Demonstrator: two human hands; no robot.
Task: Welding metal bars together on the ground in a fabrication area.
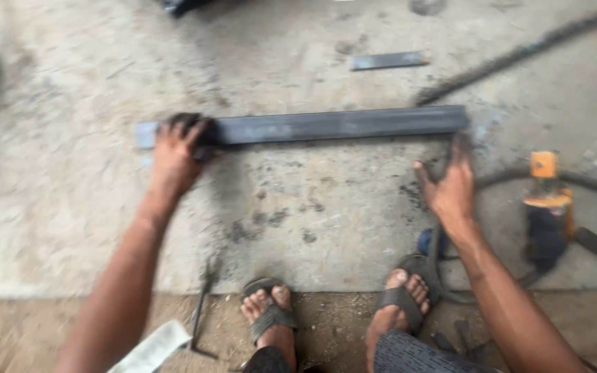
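Note:
A long dark steel bar (326,126) lies across the concrete floor (70,207), running left to right. My left hand (177,155) grips the bar near its left end, fingers curled over the top. My right hand (450,186) hovers just below the bar's right end, fingers spread, holding nothing. Both hands are smudged black. My two feet in sandals (271,314) rest at the floor's front edge.
An orange and black angle grinder (546,207) lies to the right with its cable (506,176) looping behind my right hand. A short flat metal piece (388,61) lies beyond the bar. A thin rod (200,311) lies by my left foot.

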